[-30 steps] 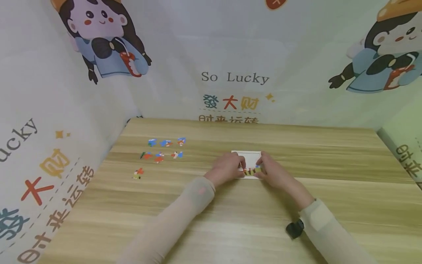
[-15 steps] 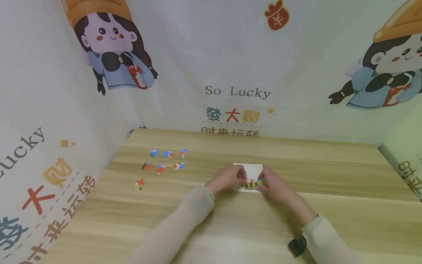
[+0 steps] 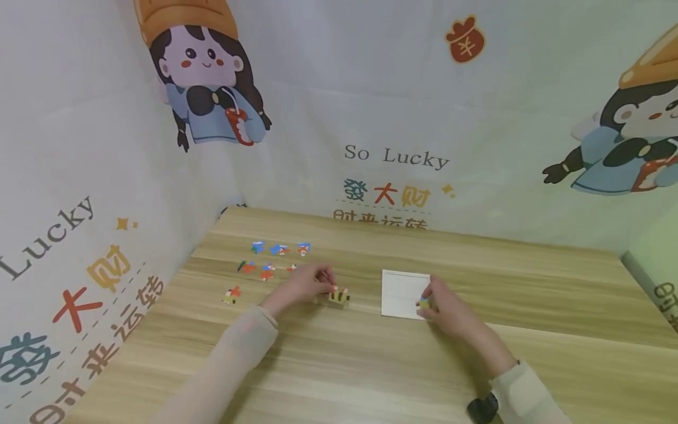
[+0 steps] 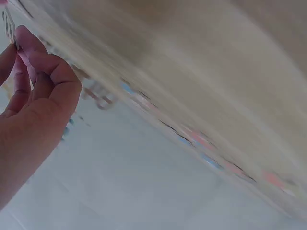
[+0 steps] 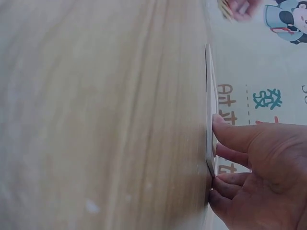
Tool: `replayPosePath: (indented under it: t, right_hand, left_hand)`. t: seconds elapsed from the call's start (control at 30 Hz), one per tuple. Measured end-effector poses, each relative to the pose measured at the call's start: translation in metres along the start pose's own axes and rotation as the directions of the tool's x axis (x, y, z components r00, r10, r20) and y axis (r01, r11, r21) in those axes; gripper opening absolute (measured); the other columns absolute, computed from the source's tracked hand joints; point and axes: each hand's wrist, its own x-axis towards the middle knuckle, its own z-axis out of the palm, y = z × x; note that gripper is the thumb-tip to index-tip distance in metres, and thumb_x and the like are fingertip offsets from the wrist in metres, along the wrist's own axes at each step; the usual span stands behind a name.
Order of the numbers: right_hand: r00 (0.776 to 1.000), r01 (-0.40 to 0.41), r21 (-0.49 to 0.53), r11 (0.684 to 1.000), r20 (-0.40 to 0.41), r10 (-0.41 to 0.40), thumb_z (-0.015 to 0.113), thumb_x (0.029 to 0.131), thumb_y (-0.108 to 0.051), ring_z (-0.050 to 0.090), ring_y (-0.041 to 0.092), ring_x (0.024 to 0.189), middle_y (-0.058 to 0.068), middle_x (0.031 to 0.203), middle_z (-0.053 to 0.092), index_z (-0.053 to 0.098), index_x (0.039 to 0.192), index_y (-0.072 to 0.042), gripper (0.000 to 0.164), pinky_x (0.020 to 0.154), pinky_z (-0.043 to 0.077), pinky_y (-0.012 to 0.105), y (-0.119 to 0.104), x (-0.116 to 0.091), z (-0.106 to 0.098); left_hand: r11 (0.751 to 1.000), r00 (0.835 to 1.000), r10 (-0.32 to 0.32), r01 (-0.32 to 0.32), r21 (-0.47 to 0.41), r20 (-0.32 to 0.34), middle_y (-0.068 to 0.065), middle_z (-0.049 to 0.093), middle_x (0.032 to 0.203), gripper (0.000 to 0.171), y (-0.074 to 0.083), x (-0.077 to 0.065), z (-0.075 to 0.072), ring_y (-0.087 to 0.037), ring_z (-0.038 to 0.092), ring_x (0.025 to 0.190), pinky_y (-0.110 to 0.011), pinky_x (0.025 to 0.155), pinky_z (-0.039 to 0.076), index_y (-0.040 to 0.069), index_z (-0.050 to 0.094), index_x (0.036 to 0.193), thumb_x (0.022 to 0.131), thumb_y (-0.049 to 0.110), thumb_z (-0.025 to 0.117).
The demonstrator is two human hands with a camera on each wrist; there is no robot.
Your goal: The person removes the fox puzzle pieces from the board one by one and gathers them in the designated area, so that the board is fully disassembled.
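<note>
A yellow-green jigsaw puzzle piece with dark stripes is pinched in my left hand, left of the white puzzle tray. In the left wrist view, thumb and fingertips meet on its edge at the upper left. My right hand steadies the tray at its right side. In the right wrist view, its thumb reaches over onto the tray while the other fingers sit against the edge. Beside the thumb, a small yellow-green and blue puzzle piece shows in the tray's lower right corner, partly hidden by the hand.
Several blue, orange and white puzzle pieces lie in rows on the left of the wooden table; the left hand overlaps the nearest. One more piece lies in front of them. A printed cloth hangs behind the table.
My left hand has lifted the striped puzzle piece off the tray and carried it left. My right hand stays at the tray's right side. The head view has shifted.
</note>
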Motion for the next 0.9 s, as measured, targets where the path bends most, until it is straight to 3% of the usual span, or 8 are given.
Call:
replayPosePath:
  t: [0.2, 0.3, 0.4, 0.53, 0.67, 0.9]
  right_hand:
    - [1.0, -0.005, -0.011, 1.0, 0.009, 0.005, 0.064, 0.096, -0.01, 0.045, 0.054, 0.129, 0.044, 0.152, 0.021, 0.051, 0.113, 0.005, 0.027, 0.105, 0.043, 0.06, 0.0, -0.003, 0.001]
    - [1.0, -0.011, -0.003, 1.0, 0.015, 0.011, 0.065, 0.096, -0.012, 0.058, 0.042, 0.104, 0.042, 0.149, 0.03, 0.049, 0.115, 0.004, 0.029, 0.092, 0.051, 0.049, 0.0, -0.001, 0.001]
    - [1.0, -0.019, 0.02, 1.0, 0.013, 0.019, 0.065, 0.095, -0.012, 0.049, 0.022, 0.078, 0.035, 0.129, 0.049, 0.047, 0.116, 0.004, 0.032, 0.072, 0.045, 0.035, 0.001, 0.002, -0.001]
    - [0.999, -0.035, 0.035, 0.999, -0.022, 0.036, 0.069, 0.092, -0.011, 0.045, 0.02, 0.075, 0.02, 0.098, 0.053, 0.047, 0.112, 0.002, 0.033, 0.067, 0.04, 0.033, 0.004, -0.001, -0.005]
    - [0.997, -0.036, 0.045, 0.998, -0.065, 0.039, 0.073, 0.089, -0.011, 0.047, 0.026, 0.086, 0.021, 0.103, 0.055, 0.05, 0.107, 0.001, 0.032, 0.075, 0.041, 0.036, 0.005, -0.002, -0.007]
    - [0.991, -0.014, 0.08, 0.997, -0.129, 0.024, 0.079, 0.084, -0.01, 0.043, 0.02, 0.079, 0.009, 0.086, 0.049, 0.055, 0.099, -0.001, 0.029, 0.065, 0.035, 0.028, 0.001, 0.003, -0.004]
  left_hand:
    - [0.995, 0.995, -0.094, 0.094, 0.015, -0.023, -0.009, 0.067, 0.088, 0.004, -0.043, -0.034, -0.043, -0.017, 0.064, 0.078, -0.026, 0.069, 0.052, 0.0, 0.063, 0.096, 0.093, 0.001, 0.063]
    - [0.993, 0.993, -0.117, 0.118, 0.023, -0.033, -0.011, 0.068, 0.086, 0.006, -0.061, -0.048, -0.062, -0.017, 0.064, 0.077, -0.028, 0.069, 0.052, -0.003, 0.063, 0.096, 0.091, -0.001, 0.063]
    - [0.983, 0.985, -0.16, 0.165, 0.076, -0.06, -0.009, 0.069, 0.083, 0.005, -0.074, -0.056, -0.076, -0.015, 0.062, 0.073, -0.025, 0.065, 0.048, 0.0, 0.065, 0.095, 0.09, 0.001, 0.065]
    - [0.974, 0.981, -0.183, 0.189, 0.122, -0.06, -0.007, 0.069, 0.083, 0.005, -0.082, -0.059, -0.081, -0.014, 0.059, 0.072, -0.024, 0.063, 0.048, 0.002, 0.066, 0.091, 0.089, 0.005, 0.069]
    - [0.963, 0.974, -0.212, 0.222, 0.153, -0.08, -0.007, 0.068, 0.084, 0.012, -0.084, -0.059, -0.081, -0.015, 0.06, 0.074, -0.025, 0.066, 0.048, 0.004, 0.066, 0.094, 0.087, 0.011, 0.073]
    - [0.953, 0.968, -0.239, 0.25, 0.173, -0.082, -0.013, 0.069, 0.096, 0.021, -0.085, -0.069, -0.09, -0.02, 0.064, 0.084, -0.029, 0.073, 0.053, 0.001, 0.064, 0.105, 0.088, 0.011, 0.071]
